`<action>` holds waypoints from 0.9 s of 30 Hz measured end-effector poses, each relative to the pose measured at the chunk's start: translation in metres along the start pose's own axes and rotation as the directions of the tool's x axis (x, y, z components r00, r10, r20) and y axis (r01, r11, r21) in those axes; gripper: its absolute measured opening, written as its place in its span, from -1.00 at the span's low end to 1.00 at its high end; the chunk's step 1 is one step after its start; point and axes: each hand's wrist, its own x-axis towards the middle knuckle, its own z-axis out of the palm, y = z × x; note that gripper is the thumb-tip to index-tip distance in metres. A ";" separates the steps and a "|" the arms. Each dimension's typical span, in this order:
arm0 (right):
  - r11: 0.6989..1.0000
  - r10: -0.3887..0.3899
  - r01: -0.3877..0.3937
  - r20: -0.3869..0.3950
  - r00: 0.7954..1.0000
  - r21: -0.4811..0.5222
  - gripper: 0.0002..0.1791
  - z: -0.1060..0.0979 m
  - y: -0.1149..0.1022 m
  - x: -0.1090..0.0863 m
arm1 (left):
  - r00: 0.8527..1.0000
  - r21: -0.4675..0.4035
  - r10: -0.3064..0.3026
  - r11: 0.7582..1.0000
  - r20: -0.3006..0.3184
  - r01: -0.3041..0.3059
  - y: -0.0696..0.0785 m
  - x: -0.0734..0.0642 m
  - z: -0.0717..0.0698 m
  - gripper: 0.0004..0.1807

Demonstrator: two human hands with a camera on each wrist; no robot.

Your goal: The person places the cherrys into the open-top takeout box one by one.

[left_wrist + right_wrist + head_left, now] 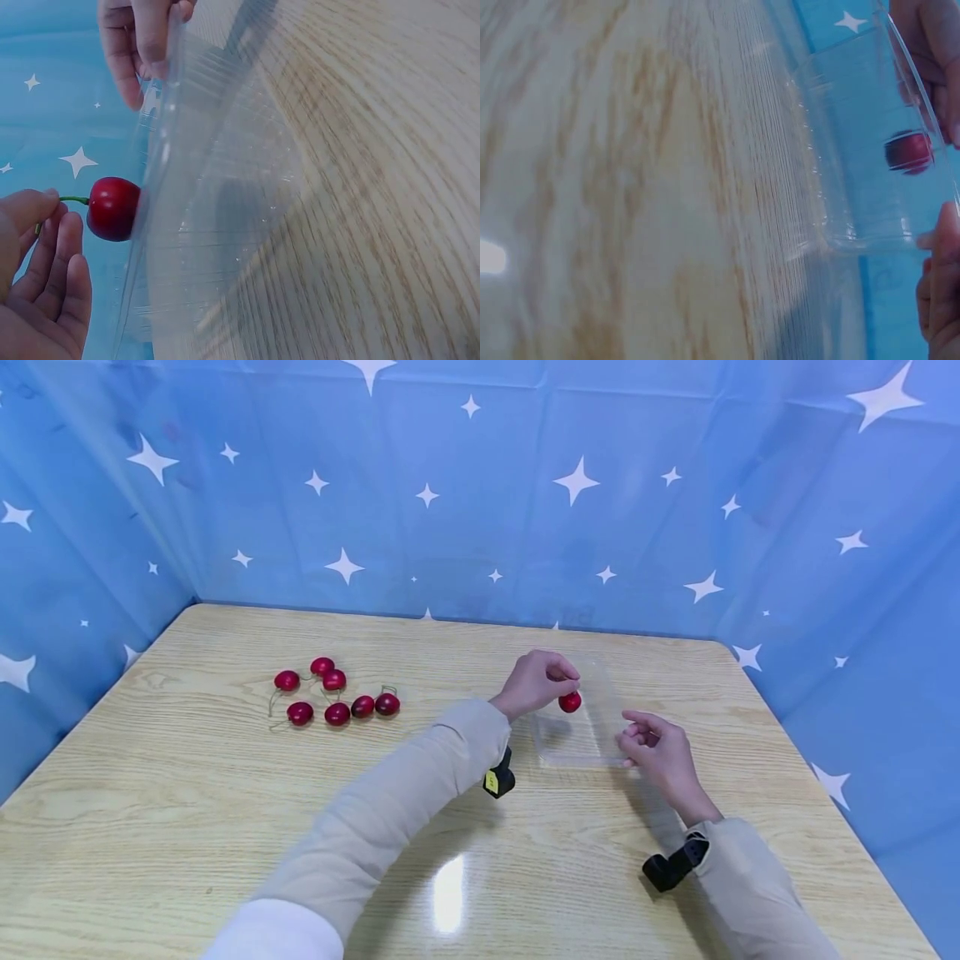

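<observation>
Cherry (570, 702): suspended by its stem beneath the fingertips of the left hand (537, 683), over the clear tray (581, 762). Left hand: thumb and fingers pinched on the stem. Right hand (663, 760): thumb and finger gripping the tray rim at its near right corner. Seven further cherries (337, 714) lie left of the left hand on the wooden table (187, 827). Beyond both hands hangs a star-printed blue curtain (510, 527).
</observation>
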 end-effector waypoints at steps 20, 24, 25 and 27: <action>1.000 -0.002 0.002 -0.019 1.000 -0.019 -0.62 0.001 0.001 0.000 | 0.993 0.028 -0.010 1.000 0.114 0.007 -0.003 0.008 0.016 -0.86; 1.000 -0.014 0.014 -0.025 1.000 -0.012 -0.63 0.001 0.002 0.000 | 0.992 0.037 -0.019 0.999 0.125 0.015 -0.002 0.007 0.017 -0.84; 1.000 -0.014 0.014 -0.025 1.000 -0.012 -0.63 0.001 0.002 0.000 | 0.992 0.039 -0.021 0.999 0.126 0.016 -0.002 0.007 0.017 -0.85; 1.000 -0.013 0.012 -0.025 1.000 -0.010 -0.63 0.001 0.002 0.001 | 0.992 0.040 -0.022 0.999 0.126 0.017 -0.002 0.007 0.017 -0.86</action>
